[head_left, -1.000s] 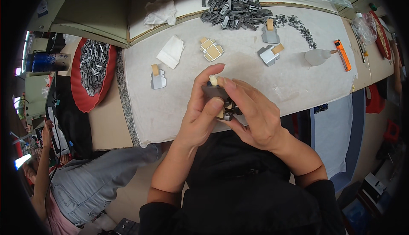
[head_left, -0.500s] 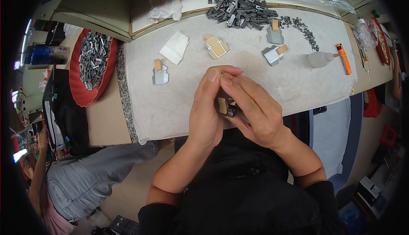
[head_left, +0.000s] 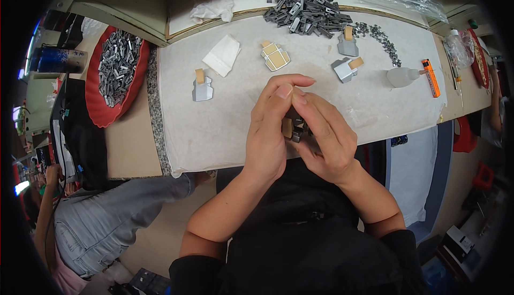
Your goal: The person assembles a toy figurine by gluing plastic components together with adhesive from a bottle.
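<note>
One dark metal part (head_left: 296, 134) with a tan pad (head_left: 287, 128) sits in the hollow between left hand (head_left: 266, 140) and right hand (head_left: 333, 145). From my remote seat, I read both as closed around it, grasping, palms turned inward. Left thumb tip meets the right fingertips just above the part, like a small roof; left index pokes out past them. Right thumb curls in below, near the part's lower end. Part's pad side faces the left palm; I only see its lower portion, rest hidden under fingers. Can't tell which fingertips bear the weight. Hands are near the close edge of the white table cover (head_left: 214, 134). Beyond them I log a tan-faced piece (head_left: 276, 57), a gray piece (head_left: 202, 91) at left, two more gray ones right, a squeeze bottle (head_left: 400, 78) beside an orange box (head_left: 430, 79), and a pile of dark strips (head_left: 305, 9) at back.
</note>
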Motion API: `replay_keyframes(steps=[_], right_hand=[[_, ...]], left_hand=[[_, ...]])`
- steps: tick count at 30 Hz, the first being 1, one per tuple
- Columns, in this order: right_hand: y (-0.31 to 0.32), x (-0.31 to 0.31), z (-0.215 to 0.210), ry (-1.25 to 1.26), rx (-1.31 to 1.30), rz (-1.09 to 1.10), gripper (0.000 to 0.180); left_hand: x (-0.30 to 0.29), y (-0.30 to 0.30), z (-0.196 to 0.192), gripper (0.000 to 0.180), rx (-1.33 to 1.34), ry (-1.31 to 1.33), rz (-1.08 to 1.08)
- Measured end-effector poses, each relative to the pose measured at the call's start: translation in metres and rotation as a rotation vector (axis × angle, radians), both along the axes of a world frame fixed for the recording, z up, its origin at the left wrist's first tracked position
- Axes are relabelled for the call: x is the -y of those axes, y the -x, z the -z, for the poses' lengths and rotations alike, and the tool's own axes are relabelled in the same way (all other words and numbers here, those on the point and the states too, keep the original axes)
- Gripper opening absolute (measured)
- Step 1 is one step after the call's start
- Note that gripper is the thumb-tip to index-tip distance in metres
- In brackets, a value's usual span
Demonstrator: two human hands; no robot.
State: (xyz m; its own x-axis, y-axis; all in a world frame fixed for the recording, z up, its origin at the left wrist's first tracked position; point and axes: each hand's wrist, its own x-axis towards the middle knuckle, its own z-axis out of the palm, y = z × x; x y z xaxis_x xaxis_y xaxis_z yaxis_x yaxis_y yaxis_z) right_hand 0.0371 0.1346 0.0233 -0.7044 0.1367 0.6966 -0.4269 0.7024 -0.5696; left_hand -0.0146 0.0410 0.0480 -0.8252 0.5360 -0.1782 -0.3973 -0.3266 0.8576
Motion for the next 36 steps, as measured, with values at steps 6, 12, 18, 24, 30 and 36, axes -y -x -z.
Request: replay_keyframes(steps=[6, 12, 18, 24, 30, 36], right_hand=[[0.001, 0.003, 0.005, -0.011, -0.006, 0.031, 0.051], [0.007, 0.004, 0.007, -0.014, -0.021, 0.025, 0.051], [0.007, 0.003, 0.008, -0.008, -0.033, 0.016, 0.051], [0.005, -0.008, 0.002, 0.039, 0.009, -0.002, 0.056], [-0.002, -0.012, 0.002, 0.196, 0.132, -0.015, 0.062], [-0.001, -0.015, -0.005, 0.158, 0.105, -0.006, 0.063]], left_hand=[[0.0, 0.002, 0.007, 0.029, 0.0, -0.013, -0.017], [0.001, 0.004, 0.007, 0.028, 0.013, 0.011, -0.043], [0.0, 0.004, 0.007, 0.029, 0.016, 0.004, -0.055], [0.002, 0.009, 0.01, 0.031, 0.103, -0.1, 0.107], [0.009, 0.01, 0.023, 0.044, -0.046, -0.083, 0.23], [0.01, 0.013, 0.019, 0.046, 0.044, -0.191, 0.303]])
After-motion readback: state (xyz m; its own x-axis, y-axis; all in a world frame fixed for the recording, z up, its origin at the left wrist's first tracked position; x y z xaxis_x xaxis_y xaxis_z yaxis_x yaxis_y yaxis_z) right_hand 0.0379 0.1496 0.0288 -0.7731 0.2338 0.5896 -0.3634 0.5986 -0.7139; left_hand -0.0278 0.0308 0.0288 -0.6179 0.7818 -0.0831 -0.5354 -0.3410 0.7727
